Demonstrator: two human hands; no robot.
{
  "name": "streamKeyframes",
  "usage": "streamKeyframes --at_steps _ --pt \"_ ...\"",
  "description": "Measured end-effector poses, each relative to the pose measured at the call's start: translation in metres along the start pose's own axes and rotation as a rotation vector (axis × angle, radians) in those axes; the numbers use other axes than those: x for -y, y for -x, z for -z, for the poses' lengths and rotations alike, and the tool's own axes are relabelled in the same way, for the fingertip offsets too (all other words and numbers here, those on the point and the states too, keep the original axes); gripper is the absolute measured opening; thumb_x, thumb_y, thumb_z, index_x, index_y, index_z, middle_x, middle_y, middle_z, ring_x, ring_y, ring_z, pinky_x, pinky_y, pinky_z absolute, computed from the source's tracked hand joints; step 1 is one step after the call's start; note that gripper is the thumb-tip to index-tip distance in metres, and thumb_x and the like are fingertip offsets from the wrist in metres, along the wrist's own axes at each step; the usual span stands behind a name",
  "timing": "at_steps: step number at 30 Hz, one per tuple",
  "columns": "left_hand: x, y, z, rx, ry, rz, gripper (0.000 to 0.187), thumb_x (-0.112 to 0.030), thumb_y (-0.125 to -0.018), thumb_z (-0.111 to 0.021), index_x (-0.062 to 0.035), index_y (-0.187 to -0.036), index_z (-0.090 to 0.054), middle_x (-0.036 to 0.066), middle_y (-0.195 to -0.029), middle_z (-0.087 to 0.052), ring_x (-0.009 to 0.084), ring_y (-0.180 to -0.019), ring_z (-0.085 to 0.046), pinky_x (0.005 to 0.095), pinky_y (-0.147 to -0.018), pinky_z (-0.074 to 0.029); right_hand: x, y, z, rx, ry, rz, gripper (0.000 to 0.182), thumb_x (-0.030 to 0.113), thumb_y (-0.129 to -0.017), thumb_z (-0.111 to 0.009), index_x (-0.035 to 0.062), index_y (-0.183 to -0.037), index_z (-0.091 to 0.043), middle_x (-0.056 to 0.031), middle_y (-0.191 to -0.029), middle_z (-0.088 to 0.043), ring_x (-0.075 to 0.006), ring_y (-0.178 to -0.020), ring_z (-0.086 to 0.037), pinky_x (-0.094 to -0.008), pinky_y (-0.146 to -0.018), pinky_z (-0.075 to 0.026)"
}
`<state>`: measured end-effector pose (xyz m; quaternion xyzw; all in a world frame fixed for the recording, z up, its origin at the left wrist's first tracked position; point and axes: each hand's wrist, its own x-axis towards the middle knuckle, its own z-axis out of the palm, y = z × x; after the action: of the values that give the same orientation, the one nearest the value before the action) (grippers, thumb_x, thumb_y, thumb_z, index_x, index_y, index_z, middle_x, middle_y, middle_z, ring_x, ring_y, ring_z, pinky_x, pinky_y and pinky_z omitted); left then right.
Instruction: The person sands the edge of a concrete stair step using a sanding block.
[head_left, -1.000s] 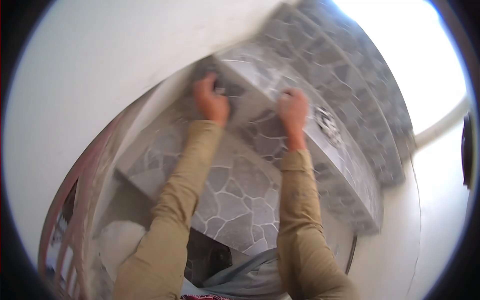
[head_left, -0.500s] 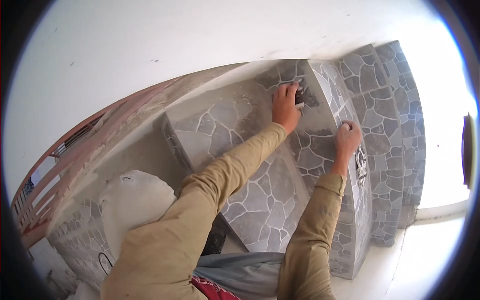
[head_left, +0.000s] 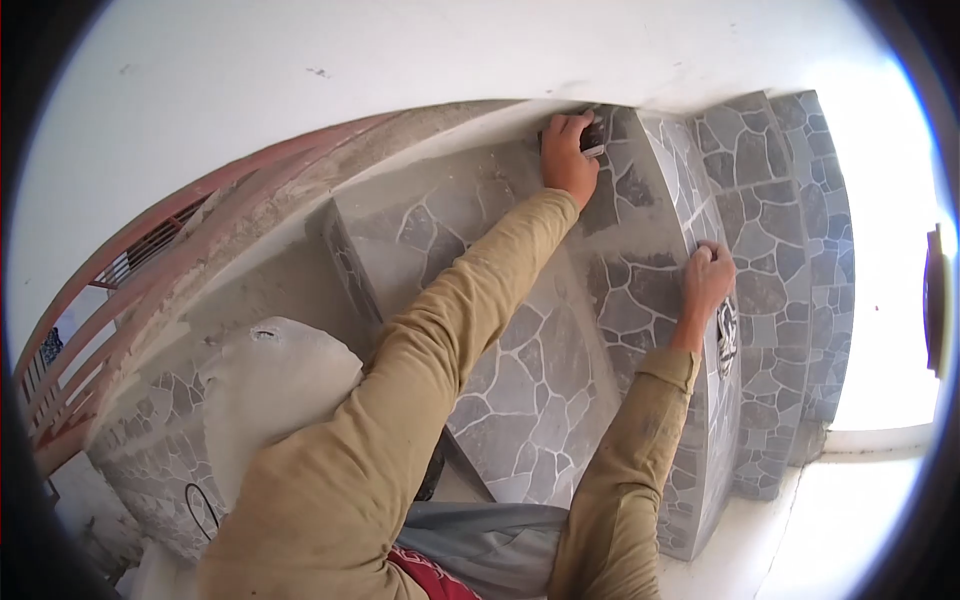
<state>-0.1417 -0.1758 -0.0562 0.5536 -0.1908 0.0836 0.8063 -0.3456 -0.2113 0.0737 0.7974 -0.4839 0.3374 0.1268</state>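
Note:
My left hand (head_left: 570,160) is wrapped round a small dark block (head_left: 593,136) and presses it on the stone-patterned tile of a step, close to the white wall. Grey dust or grout lies over the tread (head_left: 610,240) below it. At the step's front edge, my right hand (head_left: 708,275) rests with its fingers curled; whether they pinch anything is hidden. A crumpled black-and-white cloth (head_left: 727,338) lies just below that hand, on the stone-patterned riser.
The white wall (head_left: 420,60) runs along the top. A reddish railing (head_left: 130,255) stands at the left. A pale, rounded cover (head_left: 280,385) is near my left arm. Lower steps (head_left: 770,290) descend at the right.
My left hand has moved up with the dark block, nearer the wall, uncovering more tile. My right hand has shifted slightly to the right in view.

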Motion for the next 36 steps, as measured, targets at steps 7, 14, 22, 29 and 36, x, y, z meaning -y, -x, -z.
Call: streamKeyframes --at_steps 7,14,22,29,36 --pt "-0.034 0.074 0.018 0.253 0.065 0.024 0.06 0.015 -0.064 -0.059 -0.0073 -0.12 -0.057 0.014 -0.111 -0.055 0.0367 -0.107 -0.052 0.0424 -0.094 -0.043 0.006 -0.001 -0.004 0.005 -0.026 -0.024 0.029 0.013 -0.076 -0.049 0.0007 -0.087 -0.073 -0.0226 -0.085 -0.069 -0.0388 -0.084 -0.066 -0.0447 -0.081 -0.049" --pt "-0.061 0.069 0.013 0.074 0.223 0.115 0.046 0.009 -0.076 -0.055 -0.0003 -0.122 -0.053 0.021 -0.115 -0.055 0.0364 -0.109 -0.053 0.0409 -0.094 -0.043 0.0 0.002 0.0 -0.03 -0.046 0.007 0.029 0.014 -0.077 -0.05 0.0017 -0.091 -0.073 -0.0213 -0.087 -0.07 -0.0367 -0.085 -0.067 -0.042 -0.082 -0.049" --pt "-0.033 0.055 0.048 -0.21 0.65 1.231 0.018 -0.015 -0.09 -0.062 -0.0024 -0.102 -0.057 0.011 -0.102 -0.063 0.0227 -0.089 -0.063 0.0344 -0.073 -0.054 -0.005 0.006 0.006 0.035 -0.118 0.021 0.029 0.013 -0.076 -0.052 0.0031 -0.093 -0.073 -0.0199 -0.087 -0.07 -0.0351 -0.084 -0.067 -0.0403 -0.082 -0.049" --pt "-0.009 0.051 0.011 -0.368 1.385 1.485 0.018 -0.028 -0.088 -0.073 -0.0134 -0.091 -0.063 -0.002 -0.084 -0.063 0.0117 -0.075 -0.061 0.0231 -0.063 -0.054 0.003 0.01 0.001 -0.012 -0.054 0.071 0.027 0.013 -0.077 -0.052 0.0025 -0.09 -0.073 -0.0188 -0.092 -0.069 -0.0356 -0.089 -0.064 -0.0418 -0.083 -0.048" --pt "0.034 0.019 -0.01 -0.56 1.413 1.536 0.018 -0.031 -0.09 -0.071 -0.0158 -0.097 -0.064 -0.002 -0.092 -0.064 0.012 -0.084 -0.061 0.0234 -0.067 -0.052 0.004 0.012 -0.003 -0.053 -0.027 0.078 0.025 0.013 -0.079 -0.05 0.0027 -0.088 -0.072 -0.018 -0.092 -0.068 -0.036 -0.089 -0.063 -0.0426 -0.083 -0.047"
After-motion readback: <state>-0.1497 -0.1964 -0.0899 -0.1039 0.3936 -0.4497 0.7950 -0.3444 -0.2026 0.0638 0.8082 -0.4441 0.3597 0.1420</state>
